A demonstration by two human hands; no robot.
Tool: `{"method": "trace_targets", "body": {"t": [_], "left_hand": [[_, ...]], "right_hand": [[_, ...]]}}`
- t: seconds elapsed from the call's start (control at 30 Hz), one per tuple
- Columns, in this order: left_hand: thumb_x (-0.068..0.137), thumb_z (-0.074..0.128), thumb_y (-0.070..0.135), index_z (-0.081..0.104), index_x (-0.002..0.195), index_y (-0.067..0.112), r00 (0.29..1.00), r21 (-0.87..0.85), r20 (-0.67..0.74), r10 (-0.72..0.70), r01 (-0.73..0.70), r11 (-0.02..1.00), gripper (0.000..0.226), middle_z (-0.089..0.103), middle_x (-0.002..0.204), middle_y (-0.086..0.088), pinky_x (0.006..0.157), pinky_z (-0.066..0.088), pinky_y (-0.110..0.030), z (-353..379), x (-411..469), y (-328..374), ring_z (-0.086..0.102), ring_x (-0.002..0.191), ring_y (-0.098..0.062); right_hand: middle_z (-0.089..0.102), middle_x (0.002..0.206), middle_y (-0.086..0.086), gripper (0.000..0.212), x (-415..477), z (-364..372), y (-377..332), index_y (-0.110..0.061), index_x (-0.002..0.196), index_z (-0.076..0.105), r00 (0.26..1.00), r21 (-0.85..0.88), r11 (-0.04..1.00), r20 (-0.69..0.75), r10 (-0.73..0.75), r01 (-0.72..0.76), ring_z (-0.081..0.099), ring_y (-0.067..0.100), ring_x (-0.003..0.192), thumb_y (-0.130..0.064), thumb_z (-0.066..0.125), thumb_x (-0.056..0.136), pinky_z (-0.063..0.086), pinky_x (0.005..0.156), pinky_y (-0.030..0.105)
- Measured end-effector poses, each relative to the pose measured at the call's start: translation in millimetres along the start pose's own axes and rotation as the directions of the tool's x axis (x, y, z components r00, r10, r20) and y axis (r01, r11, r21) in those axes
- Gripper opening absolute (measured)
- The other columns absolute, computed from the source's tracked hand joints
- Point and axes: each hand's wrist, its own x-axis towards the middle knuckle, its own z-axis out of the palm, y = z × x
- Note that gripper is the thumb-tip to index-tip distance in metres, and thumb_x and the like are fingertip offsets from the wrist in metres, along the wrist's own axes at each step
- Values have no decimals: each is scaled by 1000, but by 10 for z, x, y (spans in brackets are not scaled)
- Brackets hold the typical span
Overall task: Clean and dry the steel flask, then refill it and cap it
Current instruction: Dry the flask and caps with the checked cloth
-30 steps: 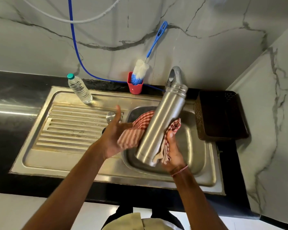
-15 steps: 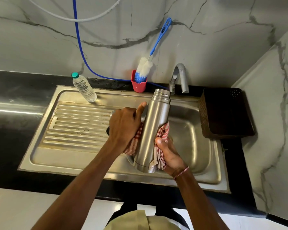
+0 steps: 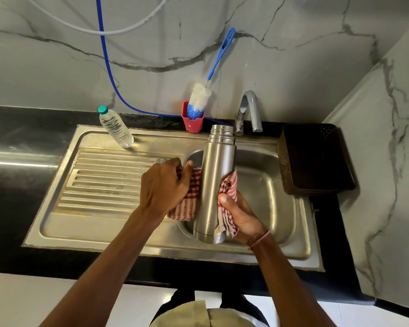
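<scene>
The steel flask (image 3: 214, 182) stands nearly upright over the sink basin (image 3: 267, 192), uncapped, its threaded neck at the top. A red-and-white checked cloth (image 3: 187, 204) wraps its lower body. My left hand (image 3: 162, 187) grips the cloth against the flask's left side. My right hand (image 3: 240, 217) holds the flask's lower right side through the cloth, thumb on the fabric. A small round steel piece (image 3: 160, 160), possibly the cap, peeks out behind my left hand on the drainboard.
A plastic water bottle (image 3: 115, 129) stands at the drainboard's back left. A red cup (image 3: 193, 122) holds a blue-and-white bottle brush (image 3: 200, 100). The tap (image 3: 248, 112) curves over the basin. A dark basket (image 3: 314, 159) sits right of the sink. Black counter surrounds it.
The flask has swung from a rightward tilt to nearly upright. My left hand went from open beside the cloth to gripping it against the flask.
</scene>
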Motion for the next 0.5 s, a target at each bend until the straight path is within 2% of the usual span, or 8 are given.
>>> {"method": "trace_targets", "body": {"t": [0.07, 0.13, 0.2, 0.23, 0.3, 0.37, 0.43, 0.5], "left_hand": [[99, 42, 65, 56, 85, 18, 995, -54, -35, -92, 90, 995, 51, 65, 71, 2, 61, 43, -30, -52, 8, -7, 59, 61, -19], [101, 50, 59, 53, 101, 17, 960, -288, -7, -279, 266, 920, 42, 63, 84, 7, 74, 48, -35, -157, 118, -22, 60, 73, -13], [101, 52, 55, 54, 109, 15, 910, -629, 207, -360, 405, 664, 41, 67, 97, 5, 88, 49, -43, -251, 322, -48, 62, 87, -12], [101, 52, 57, 58, 114, 13, 894, -726, 331, -304, 446, 523, 47, 71, 104, 1, 92, 48, -45, -279, 423, -54, 64, 94, -16], [96, 53, 64, 59, 134, 8, 842, -796, 538, -53, 527, 298, 68, 72, 120, -6, 97, 46, -45, -279, 549, 5, 66, 108, -23], [92, 55, 64, 45, 151, 7, 758, -787, 616, 211, 592, 173, 82, 62, 141, -16, 105, 45, -48, -222, 570, 138, 59, 129, -33], [89, 65, 59, 39, 154, 4, 700, -782, 601, 385, 615, 103, 89, 50, 151, -24, 118, 38, -52, -176, 550, 274, 46, 143, -41], [82, 79, 48, 57, 138, 2, 709, -776, 584, 396, 631, 14, 75, 62, 138, -24, 122, 33, -51, -183, 568, 382, 49, 140, -42]], "right_hand": [[68, 83, -3, 70, -6, -39, -44, -16, 104, 58, 999, -42, 999, 54, 6, -4, 67, 9, 80, -52, 87, 52, 57, 76, 28], [70, 85, -5, 57, -40, -64, -76, -18, 106, 58, 995, -55, 998, 96, 27, -22, 67, 7, 82, -45, 78, 59, 56, 75, 23], [72, 88, -6, 46, -84, -71, -89, -20, 104, 59, 992, -68, 997, 118, 38, -30, 68, 7, 84, -38, 77, 66, 56, 76, 21], [73, 87, -8, 50, -100, -59, -89, -20, 103, 59, 991, -79, 996, 128, 46, -36, 68, 6, 83, -40, 81, 63, 56, 75, 19], [76, 84, -7, 82, -130, -17, -102, -18, 103, 58, 978, -55, 995, 190, 90, -81, 72, 5, 78, -54, 94, 38, 58, 72, 20], [78, 88, 0, 99, -145, 41, -113, -15, 109, 62, 958, 45, 989, 257, 126, -142, 75, 12, 81, -57, 99, 27, 59, 70, 24], [78, 92, 7, 92, -104, 64, -110, -11, 105, 73, 942, 120, 973, 296, 156, -198, 76, 18, 83, -52, 101, 28, 60, 71, 28], [78, 94, 10, 76, -50, 50, -94, -12, 95, 81, 942, 146, 969, 301, 150, -201, 76, 20, 84, -50, 101, 33, 61, 73, 31]]}}
